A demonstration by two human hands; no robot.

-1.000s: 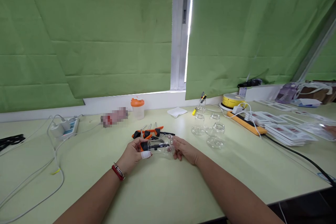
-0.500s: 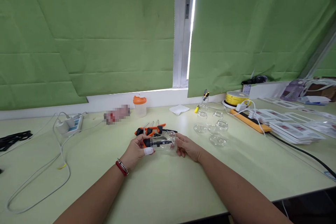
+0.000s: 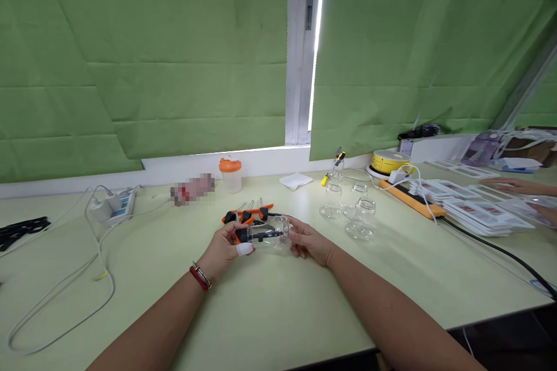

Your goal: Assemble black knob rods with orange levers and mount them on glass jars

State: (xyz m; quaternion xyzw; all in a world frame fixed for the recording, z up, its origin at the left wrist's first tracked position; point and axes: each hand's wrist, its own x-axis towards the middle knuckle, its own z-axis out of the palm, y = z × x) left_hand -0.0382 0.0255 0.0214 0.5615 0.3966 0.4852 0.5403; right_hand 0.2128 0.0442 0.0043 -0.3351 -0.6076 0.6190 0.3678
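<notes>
My left hand (image 3: 224, 249), with a white bandage on the thumb and a red bracelet on the wrist, grips the orange and black end of a tool pushed into a clear glass jar (image 3: 272, 233). The jar lies sideways above the table. My right hand (image 3: 308, 240) closes round its other end. Just behind lie several more orange-handled tools (image 3: 248, 213). Three more clear glass jars (image 3: 359, 217) stand to the right.
A pale green table (image 3: 270, 313) runs under green blinds. An orange-lidded cup (image 3: 230, 174), a power strip with cables (image 3: 111, 206), a yellow round box (image 3: 390, 162), an orange power strip (image 3: 413, 200) and stacked cards (image 3: 478, 211) lie about. Another person's hands (image 3: 528, 191) show at far right.
Both hands stay on the jar and tool, which tilt slightly. Another person's hands have come into view at far right.
</notes>
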